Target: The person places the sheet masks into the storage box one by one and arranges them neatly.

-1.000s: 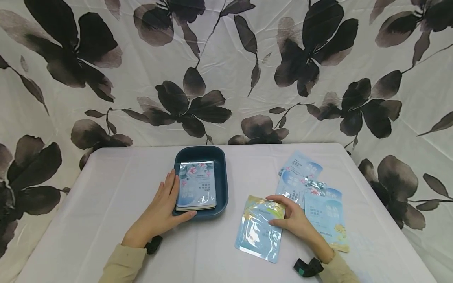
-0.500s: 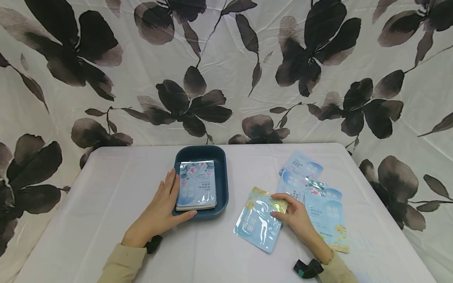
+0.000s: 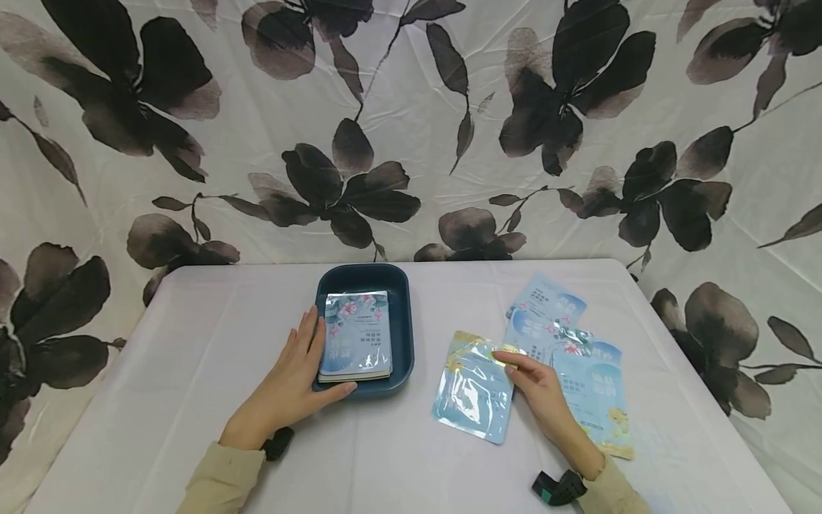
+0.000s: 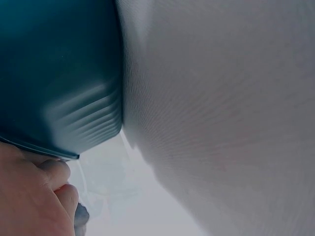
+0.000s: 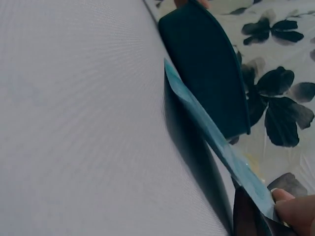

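My right fingers (image 3: pixel 521 360) pinch this blue packet (image 3: pixel 472 400), lower right of centre; left fingers (image 3: pixel 307 343) lie straight against the tray (image 3: pixel 402 328), mid-frame. More packets (image 3: pixel 587 396) overlap at right, lettering too blurred to read.

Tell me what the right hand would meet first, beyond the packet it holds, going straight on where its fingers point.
Past the packet, the right hand would probably meet the side of the blue tray facing it. Height is hard to judge, so it might pass above instead.

White-covered counter (image 3: pixel 385 464), far corners rounded. Behind and to both sides: pale fabric backdrop (image 3: pixel 411 114), wrinkled, printed with blackish-grey flowers (image 3: pixel 581 43).
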Demonstrator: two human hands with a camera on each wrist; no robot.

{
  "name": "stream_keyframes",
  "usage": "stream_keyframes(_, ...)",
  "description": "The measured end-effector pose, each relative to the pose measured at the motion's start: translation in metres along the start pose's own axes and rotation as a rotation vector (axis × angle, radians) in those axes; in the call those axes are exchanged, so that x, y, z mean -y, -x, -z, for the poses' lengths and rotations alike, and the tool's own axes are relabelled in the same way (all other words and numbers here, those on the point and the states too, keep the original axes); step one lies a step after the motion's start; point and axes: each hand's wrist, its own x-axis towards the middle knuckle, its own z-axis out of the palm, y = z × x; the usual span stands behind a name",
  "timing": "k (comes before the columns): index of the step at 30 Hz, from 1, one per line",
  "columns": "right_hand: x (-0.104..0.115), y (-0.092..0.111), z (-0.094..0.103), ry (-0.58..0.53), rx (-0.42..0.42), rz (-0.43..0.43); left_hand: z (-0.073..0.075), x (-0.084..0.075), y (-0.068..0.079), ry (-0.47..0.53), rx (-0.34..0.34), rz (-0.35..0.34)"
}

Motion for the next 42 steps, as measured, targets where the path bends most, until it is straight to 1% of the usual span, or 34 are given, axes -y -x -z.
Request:
stream_keyframes(2, 0.000, 0.000, 0.000, 0.005, 0.041, -0.010, 0.000, 0.000, 0.000, 0.005, 0.003, 0.002)
stream_keyframes(5, 0.002, 0.001, -0.002, -0.007, 0.136, -0.020, 0.001, 0.000, 0.001, 0.006, 0.006, 0.003)
stream_keyframes(8, 0.003, 0.001, -0.003, -0.052, 0.216, -0.031, 0.000, 0.001, 0.001, 0.004, 0.003, -0.001)
stream_keyframes(11, 0.004, 0.000, -0.004, -0.077, 0.233, -0.040, 0.000, 0.002, 0.000, 0.007, 0.001, -0.005)
stream_keyframes(14, 0.004, 0.000, -0.004, -0.080, 0.215, -0.065, -0.001, 0.002, 0.001, 0.003, -0.001, 0.000)
stream_keyframes(15, 0.005, -0.001, -0.004, -0.068, 0.199, -0.079, -0.001, 0.003, 0.001, 0.003, 0.000, 0.003)
stream_keyframes(20, 0.014, -0.002, -0.006, -0.117, 0.134, -0.211, -0.001, 0.002, 0.001, 0.005, 0.001, 0.005)
stream_keyframes(22, 0.020, -0.003, -0.007, -0.151, 0.124, -0.259, -0.001, 0.002, 0.001, 0.006, -0.001, 0.002)
stream_keyframes(27, 0.035, -0.012, -0.011, -0.159, 0.093, -0.306, -0.002, 0.003, 0.001, 0.010, -0.007, -0.001)
stream_keyframes(29, 0.042, -0.017, -0.011, -0.149, 0.061, -0.325, -0.002, 0.003, 0.001, 0.010, -0.008, -0.003)
stream_keyframes(31, 0.048, -0.023, -0.011, -0.140, 0.020, -0.341, -0.002, 0.003, 0.001, 0.010, -0.006, -0.004)
stream_keyframes(34, 0.057, -0.031, -0.012, -0.149, -0.010, -0.343, -0.001, 0.003, 0.001, 0.007, -0.006, -0.003)
stream_keyframes(39, 0.069, -0.044, -0.015, -0.258, -0.004, -0.311, 0.001, 0.002, 0.001, 0.012, -0.006, -0.009)
stream_keyframes(42, 0.076, -0.051, -0.018, -0.284, -0.006, -0.303, 0.001, 0.002, 0.002, 0.012, 0.001, -0.007)
